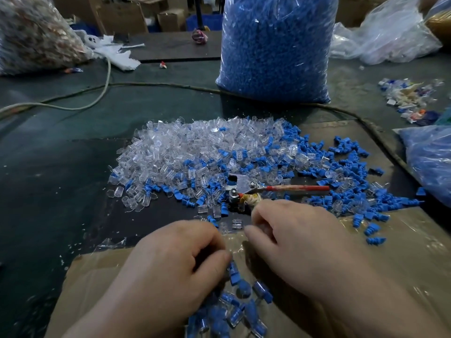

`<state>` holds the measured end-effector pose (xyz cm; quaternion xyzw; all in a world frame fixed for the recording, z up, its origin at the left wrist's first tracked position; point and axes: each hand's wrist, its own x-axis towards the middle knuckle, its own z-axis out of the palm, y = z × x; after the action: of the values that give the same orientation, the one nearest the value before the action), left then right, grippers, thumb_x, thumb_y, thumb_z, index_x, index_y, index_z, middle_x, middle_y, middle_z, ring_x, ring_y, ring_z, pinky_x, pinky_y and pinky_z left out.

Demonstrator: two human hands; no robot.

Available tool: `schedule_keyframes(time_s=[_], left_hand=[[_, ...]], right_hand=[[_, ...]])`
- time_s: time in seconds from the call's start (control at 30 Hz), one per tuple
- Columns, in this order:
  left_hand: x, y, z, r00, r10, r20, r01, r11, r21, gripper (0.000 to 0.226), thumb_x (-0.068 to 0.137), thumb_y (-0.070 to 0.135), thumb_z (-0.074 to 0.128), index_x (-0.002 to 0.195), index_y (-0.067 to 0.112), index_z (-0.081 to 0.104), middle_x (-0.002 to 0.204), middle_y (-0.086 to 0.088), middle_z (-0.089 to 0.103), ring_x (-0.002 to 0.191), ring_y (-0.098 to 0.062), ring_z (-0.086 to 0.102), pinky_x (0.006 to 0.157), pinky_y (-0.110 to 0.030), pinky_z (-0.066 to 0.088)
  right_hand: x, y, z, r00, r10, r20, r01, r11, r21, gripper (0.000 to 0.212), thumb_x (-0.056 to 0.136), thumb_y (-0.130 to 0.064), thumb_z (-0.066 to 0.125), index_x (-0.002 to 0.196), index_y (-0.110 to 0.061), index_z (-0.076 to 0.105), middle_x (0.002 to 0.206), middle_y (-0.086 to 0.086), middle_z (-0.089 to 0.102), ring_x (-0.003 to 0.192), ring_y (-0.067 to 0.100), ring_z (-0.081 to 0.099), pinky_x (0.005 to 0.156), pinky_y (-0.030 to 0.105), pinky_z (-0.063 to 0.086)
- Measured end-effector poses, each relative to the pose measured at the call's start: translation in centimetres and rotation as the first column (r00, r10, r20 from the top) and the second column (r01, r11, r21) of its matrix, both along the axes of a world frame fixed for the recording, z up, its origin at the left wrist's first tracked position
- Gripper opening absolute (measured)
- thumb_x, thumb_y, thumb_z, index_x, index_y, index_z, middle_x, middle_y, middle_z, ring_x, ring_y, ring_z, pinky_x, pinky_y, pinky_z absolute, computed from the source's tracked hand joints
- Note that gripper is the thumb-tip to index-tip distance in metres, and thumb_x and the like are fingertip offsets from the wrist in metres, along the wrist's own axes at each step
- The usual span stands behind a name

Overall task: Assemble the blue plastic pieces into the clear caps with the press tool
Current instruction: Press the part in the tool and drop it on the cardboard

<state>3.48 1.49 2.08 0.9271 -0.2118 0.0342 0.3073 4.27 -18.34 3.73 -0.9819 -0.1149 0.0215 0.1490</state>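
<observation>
A heap of clear caps (pixel 195 147) mixed with loose blue pieces (pixel 341 181) lies mid-table. The metal press tool (pixel 240 185) lies at the heap's near edge, its red handle (pixel 297 188) pointing right. Its string-wrapped handle (pixel 252 199) runs in under the curled fingers of my right hand (pixel 295 237), which seems to grip it. My left hand (pixel 175 259) is beside it, fingers curled and thumb against the forefinger. Its palm is hidden, so I cannot see whether it holds anything. Just below its thumb lies a pile of assembled blue-filled caps (pixel 231 311).
A tall clear bag of blue pieces (pixel 275 50) stands behind the heap. Flattened cardboard (pixel 366 264) covers the near table. A cable (pixel 151 85) crosses the dark tabletop. More bags sit at the far left (pixel 34 35) and right (pixel 429 164), with scrap bits (pixel 410 98) nearby.
</observation>
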Motion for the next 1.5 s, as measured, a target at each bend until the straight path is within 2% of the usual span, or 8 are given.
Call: schedule_keyframes(time_s=[0.17,0.3,0.43,0.6,0.9,1.17,1.3,1.5], left_hand=[[-0.5,-0.8,-0.2,0.993,-0.116,0.011,0.114,0.988,0.109,0.028,0.08,0.06,0.051,0.079,0.036,0.065,0.072,0.019,0.057,0.072,0.0,0.057,0.061,-0.021,0.049],[0.1,-0.5,-0.6,0.985,0.172,0.022,-0.172,0.985,-0.008,0.028,0.076,0.067,0.05,0.092,0.046,0.061,0.087,0.026,0.058,0.085,0.006,0.057,0.063,-0.017,0.043],[1.1,-0.2,-1.4,0.918,0.39,0.071,-0.396,0.91,0.118,0.041,0.078,0.062,0.055,0.115,0.043,0.057,0.094,0.026,0.047,0.085,-0.002,0.052,0.073,-0.027,0.043],[1.5,-1.2,-1.9,0.94,0.331,0.087,-0.342,0.905,0.253,0.041,0.083,0.061,0.044,0.116,0.044,0.061,0.098,0.022,0.05,0.097,-0.002,0.048,0.077,-0.021,0.033],[1.8,-1.2,-2.1,0.956,0.283,0.078,-0.293,0.928,0.231,0.036,0.084,0.058,0.046,0.114,0.044,0.063,0.097,0.022,0.051,0.095,-0.003,0.05,0.075,-0.023,0.034],[1.9,-1.6,-2.2,0.959,0.273,0.082,-0.284,0.933,0.222,0.029,0.085,0.053,0.049,0.105,0.04,0.066,0.096,0.019,0.053,0.094,-0.005,0.051,0.074,-0.023,0.033],[1.9,-1.6,-2.2,0.972,0.226,0.065,-0.235,0.948,0.217,0.035,0.088,0.051,0.049,0.12,0.046,0.062,0.1,0.021,0.051,0.099,-0.005,0.048,0.078,-0.025,0.035],[1.9,-1.6,-2.0,0.971,0.236,0.038,-0.239,0.958,0.16,0.029,0.082,0.056,0.045,0.101,0.041,0.062,0.096,0.021,0.049,0.094,0.0,0.045,0.077,-0.021,0.031]], right_hand=[[0.5,0.2,-1.3,0.996,0.046,0.079,-0.037,0.992,-0.117,0.044,0.089,-0.07,0.033,0.127,-0.048,0.025,0.116,-0.012,0.051,0.098,0.018,0.057,0.072,0.039,0.049],[0.9,1.4,-1.7,0.988,0.125,0.096,-0.109,0.982,-0.152,0.042,0.091,-0.067,0.034,0.125,-0.043,0.03,0.103,-0.004,0.046,0.083,0.02,0.054,0.052,0.032,0.038],[1.2,1.7,-1.8,0.977,0.184,0.106,-0.169,0.976,-0.14,0.037,0.095,-0.059,0.035,0.124,-0.037,0.037,0.094,-0.004,0.044,0.075,0.018,0.05,0.054,0.033,0.045],[1.7,2.0,-2.1,0.975,0.202,0.093,-0.185,0.969,-0.162,0.038,0.095,-0.06,0.031,0.114,-0.033,0.049,0.089,-0.005,0.04,0.076,0.018,0.048,0.054,0.032,0.039],[1.7,1.8,-2.4,0.98,0.162,0.114,-0.152,0.984,-0.089,0.027,0.098,-0.05,0.03,0.105,-0.033,0.05,0.086,-0.008,0.044,0.073,0.016,0.049,0.058,0.036,0.046],[1.9,2.0,-2.3,0.985,0.15,0.083,-0.142,0.985,-0.095,0.024,0.099,-0.049,0.031,0.098,-0.033,0.048,0.084,-0.009,0.041,0.072,0.016,0.045,0.056,0.034,0.035],[1.8,1.9,-2.2,0.983,0.157,0.094,-0.152,0.987,-0.06,0.015,0.1,-0.043,0.036,0.1,-0.033,0.046,0.084,-0.009,0.041,0.072,0.016,0.045,0.055,0.033,0.033],[1.6,1.8,-2.5,0.978,0.163,0.128,-0.165,0.986,0.005,0.013,0.098,-0.044,0.038,0.097,-0.035,0.047,0.086,-0.01,0.046,0.073,0.015,0.05,0.057,0.035,0.042]])
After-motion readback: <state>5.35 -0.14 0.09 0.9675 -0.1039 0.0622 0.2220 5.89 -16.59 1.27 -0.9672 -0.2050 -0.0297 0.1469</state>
